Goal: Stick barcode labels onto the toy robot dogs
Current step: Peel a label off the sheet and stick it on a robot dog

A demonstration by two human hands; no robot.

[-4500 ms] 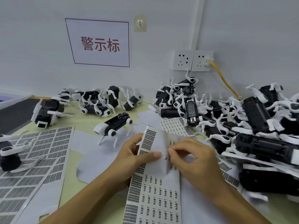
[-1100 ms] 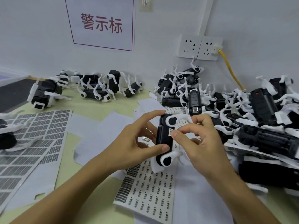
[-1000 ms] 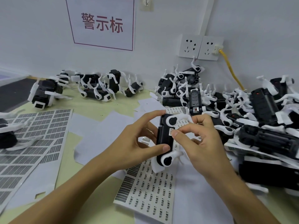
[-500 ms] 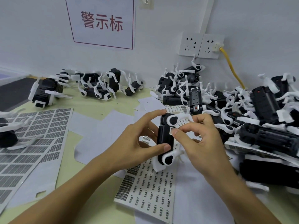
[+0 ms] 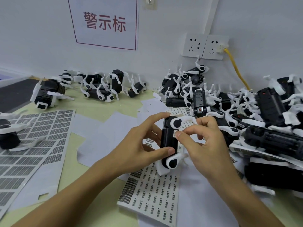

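Observation:
A black toy robot dog [image 5: 168,140] with white legs is held above the table's middle. My left hand [image 5: 139,145] grips its body, index finger over the top end and thumb across the lower part. My right hand [image 5: 201,145] comes in from the right with fingers curled; its index fingertip presses a small white barcode label [image 5: 175,133] onto the dog's side. A sheet of small barcode labels [image 5: 152,195] lies on the table under both hands.
A large heap of robot dogs [image 5: 246,115] fills the right side. A smaller group [image 5: 101,89] lies at the back left, and one dog [image 5: 8,133] at the left edge. A big label sheet [image 5: 32,136] and blank backing papers [image 5: 105,131] cover the yellow-green table [image 5: 91,107].
4.5 s ago both hands peeled a label from the lifted sheet. Since then my left hand has picked up a dog. Over the last second the hands hardly moved.

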